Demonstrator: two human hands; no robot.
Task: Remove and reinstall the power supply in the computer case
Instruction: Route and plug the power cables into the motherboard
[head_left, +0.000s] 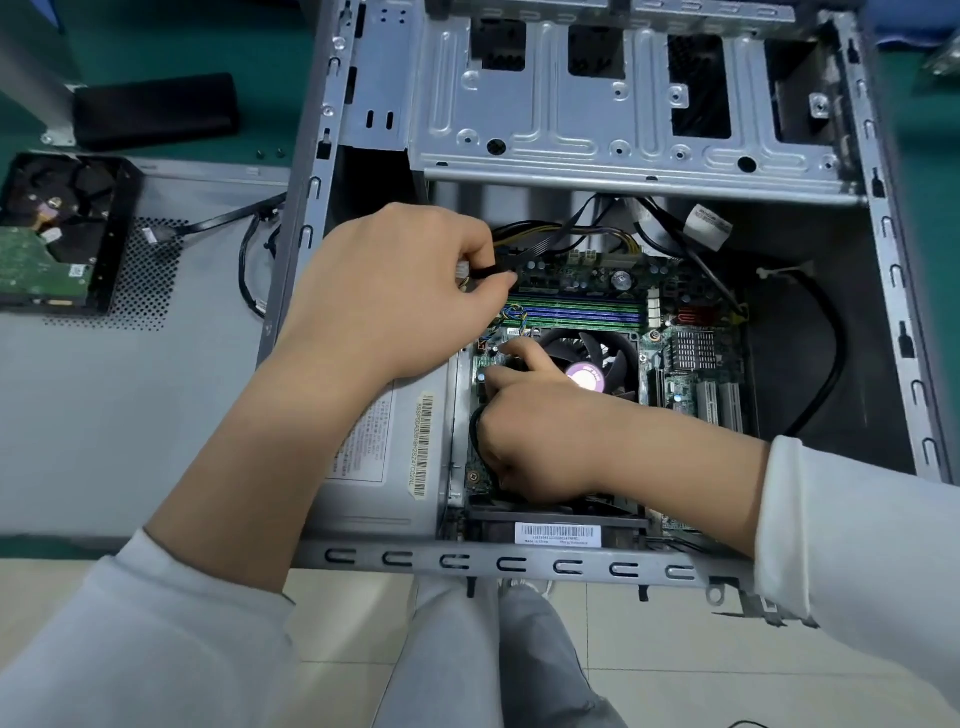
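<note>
Open computer case fills centre and right of frame, lying on green table. Power supply sits inside case at lower left, grey box with barcode label. Left hand, centre frame, pinches black cable with white plug over motherboard. Right hand, just below, fingers curled round black cable beside cooler fan. Hands close, not touching. Hard drive at left edge on grey side panel.

Bright, even overhead light, soft shadows.
Wide-angle bending at the edges; corners slightly blurred, mild glare on the fan hub.
</note>
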